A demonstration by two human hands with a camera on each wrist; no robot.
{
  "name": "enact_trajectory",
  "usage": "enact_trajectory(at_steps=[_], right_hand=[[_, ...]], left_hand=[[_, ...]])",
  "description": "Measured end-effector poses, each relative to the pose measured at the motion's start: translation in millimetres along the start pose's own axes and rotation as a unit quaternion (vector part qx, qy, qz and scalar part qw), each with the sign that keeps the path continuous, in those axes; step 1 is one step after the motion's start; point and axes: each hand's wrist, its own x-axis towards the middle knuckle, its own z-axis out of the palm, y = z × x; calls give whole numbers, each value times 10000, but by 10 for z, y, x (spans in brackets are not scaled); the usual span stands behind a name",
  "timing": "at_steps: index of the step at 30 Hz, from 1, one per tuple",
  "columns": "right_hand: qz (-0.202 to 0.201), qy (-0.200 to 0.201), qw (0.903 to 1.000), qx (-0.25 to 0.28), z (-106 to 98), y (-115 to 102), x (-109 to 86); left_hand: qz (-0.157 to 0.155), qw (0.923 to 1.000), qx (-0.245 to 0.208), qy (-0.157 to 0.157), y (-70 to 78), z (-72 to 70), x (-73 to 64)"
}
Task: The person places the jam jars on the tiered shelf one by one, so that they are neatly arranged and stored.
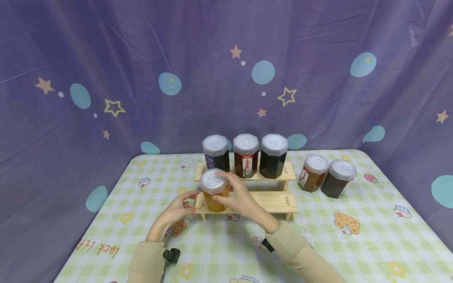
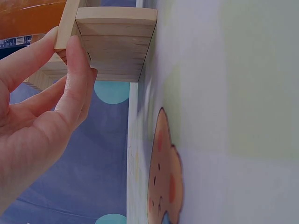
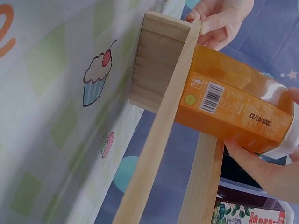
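Note:
An orange jar (image 1: 215,201) with a white lid stands on the left end of the lower tier of a wooden two-step rack (image 1: 269,201). My right hand (image 1: 240,197) grips this jar from the right, near its lid; the right wrist view shows the printed label (image 3: 229,100) and the jar's base at the board. At the rack's left end, my left hand (image 1: 178,210) pinches the edge of the lower board (image 2: 70,23) between thumb and fingers. Three dark jars with white lids, the middle jar (image 1: 245,155) bearing a red label, stand on the upper tier.
To the right of the rack, a brown jar (image 1: 313,173) and a dark jar (image 1: 337,179) stand side by side on the checked tablecloth (image 1: 354,251). A purple curtain (image 1: 212,106) hangs behind the table and along its sides.

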Motion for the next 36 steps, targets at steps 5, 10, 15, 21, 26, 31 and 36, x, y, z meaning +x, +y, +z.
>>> enact_trajectory(at_steps=[5, 10, 15, 21, 26, 31, 36], right_hand=[[111, 125, 9996, 243, -29, 0, -18], [-20, 328, 9983, 489, -93, -8, -41], [-129, 458, 9974, 547, -180, 10, -62], [10, 340, 9988, 360, -319, -29, -118], [17, 295, 9991, 295, -472, -221, -175], [231, 239, 9994, 60, -601, -291, -233], [221, 267, 9994, -24, -706, -245, -277]], left_hand=[[15, 10000, 0, -9, 10, -3, -9], [51, 10000, 0, -15, 14, 1, -14], [30, 10000, -26, -14, 21, -4, -14], [29, 10000, -43, -24, 10, -3, -5], [57, 10000, -30, -22, -7, 0, 4], [60, 10000, 9, -19, -17, -2, 8], [45, 10000, 13, -9, -6, -1, 5]])
